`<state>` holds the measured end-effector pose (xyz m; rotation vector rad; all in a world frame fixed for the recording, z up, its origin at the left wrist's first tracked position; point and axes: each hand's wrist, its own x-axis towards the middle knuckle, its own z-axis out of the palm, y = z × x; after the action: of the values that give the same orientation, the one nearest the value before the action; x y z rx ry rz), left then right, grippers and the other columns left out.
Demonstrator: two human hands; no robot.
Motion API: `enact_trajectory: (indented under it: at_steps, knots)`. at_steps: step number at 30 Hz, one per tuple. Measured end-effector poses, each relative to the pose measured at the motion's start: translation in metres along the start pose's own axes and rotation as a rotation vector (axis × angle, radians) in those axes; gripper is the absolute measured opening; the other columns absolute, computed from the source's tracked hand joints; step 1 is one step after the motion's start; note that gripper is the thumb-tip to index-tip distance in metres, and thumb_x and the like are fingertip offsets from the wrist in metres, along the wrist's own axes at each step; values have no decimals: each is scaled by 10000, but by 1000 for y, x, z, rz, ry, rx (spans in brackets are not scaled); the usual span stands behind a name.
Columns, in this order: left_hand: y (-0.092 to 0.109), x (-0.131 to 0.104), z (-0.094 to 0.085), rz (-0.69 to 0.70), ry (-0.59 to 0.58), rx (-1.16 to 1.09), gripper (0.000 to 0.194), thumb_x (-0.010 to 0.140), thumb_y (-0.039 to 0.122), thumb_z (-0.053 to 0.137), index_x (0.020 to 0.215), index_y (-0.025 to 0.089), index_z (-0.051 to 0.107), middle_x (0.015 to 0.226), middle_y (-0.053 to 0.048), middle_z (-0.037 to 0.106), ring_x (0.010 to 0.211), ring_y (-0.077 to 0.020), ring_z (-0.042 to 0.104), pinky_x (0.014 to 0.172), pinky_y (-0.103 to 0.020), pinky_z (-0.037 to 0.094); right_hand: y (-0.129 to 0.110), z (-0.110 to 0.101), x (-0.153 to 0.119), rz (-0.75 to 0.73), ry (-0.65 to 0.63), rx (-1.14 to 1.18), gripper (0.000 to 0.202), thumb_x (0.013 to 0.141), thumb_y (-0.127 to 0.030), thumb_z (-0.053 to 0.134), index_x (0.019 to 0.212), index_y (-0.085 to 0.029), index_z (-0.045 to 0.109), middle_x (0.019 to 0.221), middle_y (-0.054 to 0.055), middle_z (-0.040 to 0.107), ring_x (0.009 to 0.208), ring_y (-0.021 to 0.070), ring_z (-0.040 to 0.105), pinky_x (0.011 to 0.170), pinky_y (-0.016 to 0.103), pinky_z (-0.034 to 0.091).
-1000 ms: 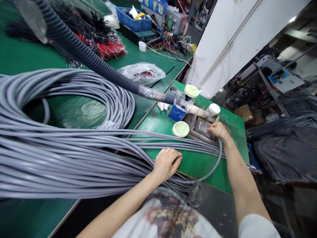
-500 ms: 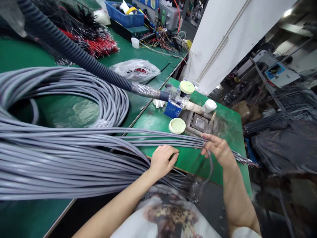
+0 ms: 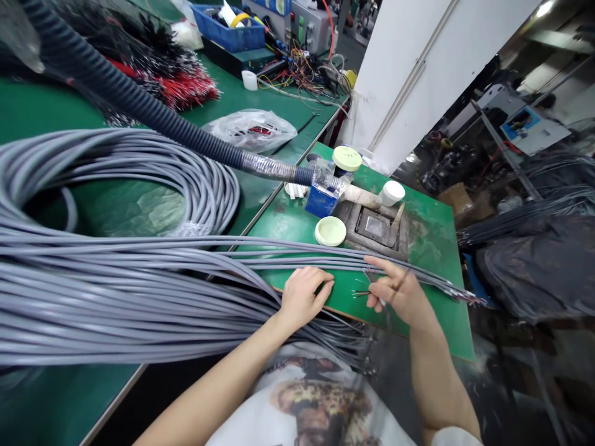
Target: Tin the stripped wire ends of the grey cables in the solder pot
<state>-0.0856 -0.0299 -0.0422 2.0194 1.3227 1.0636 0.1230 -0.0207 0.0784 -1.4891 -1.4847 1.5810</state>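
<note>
My right hand (image 3: pixel 393 291) is closed on the end of a grey cable (image 3: pixel 385 310), with its index finger stretched out. Thin stripped wires (image 3: pixel 365 288) fan out leftward from the grip. Just above the fingers, several grey cables (image 3: pixel 307 248) run across the green board to bare wire ends (image 3: pixel 469 297) at its right edge. My left hand (image 3: pixel 304 294) rests by the board's near edge, fingers curled and thumb near the index fingertip, with nothing visible between them. Beneath and beside it passes a thick bundle of grey cables (image 3: pixel 139 316).
A solder pot (image 3: pixel 376 226) is set on the green board (image 3: pixel 427 248), beside a pale open tub (image 3: pixel 330 231), a lidded tub (image 3: pixel 347 158) and a white cup (image 3: pixel 392 193). A ribbed hose (image 3: pixel 186 130) crosses above the coiled cable (image 3: pixel 218 192). A white pillar (image 3: pixel 418 74) stands behind.
My right hand has moved slightly left and down, away from the row of cables, with the cable end now showing fanned wires. My left thumb has come closer to the index finger.
</note>
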Motion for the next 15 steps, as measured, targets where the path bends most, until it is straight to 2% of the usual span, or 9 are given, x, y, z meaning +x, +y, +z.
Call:
enact_trajectory:
  at_steps: [9, 12, 15]
  knots:
    - [0, 1, 1, -5, 3, 0, 145, 911, 279, 513, 924, 208, 638, 876, -43, 694, 837, -184, 604, 737, -330, 416, -3, 1, -5, 3, 30, -45, 616, 809, -378, 651, 1365, -184, 470, 607, -8, 672, 478, 127, 567, 503, 258, 476]
    - [-1, 0, 0, -15, -2, -2, 139, 910, 276, 518, 916, 208, 639, 866, -40, 692, 839, -186, 601, 738, -332, 417, 3, -13, -30, 5, 170, -104, 607, 822, -404, 626, 1381, -249, 446, 612, -5, 658, 502, 167, 577, 527, 318, 496]
    - [-1, -1, -1, -11, -14, -22, 143, 914, 281, 516, 926, 211, 640, 870, -42, 692, 844, -190, 601, 749, -339, 424, 35, -47, -80, 108, 403, -269, 572, 820, -463, 588, 1363, -360, 439, 607, 19, 645, 521, 241, 604, 561, 415, 519]
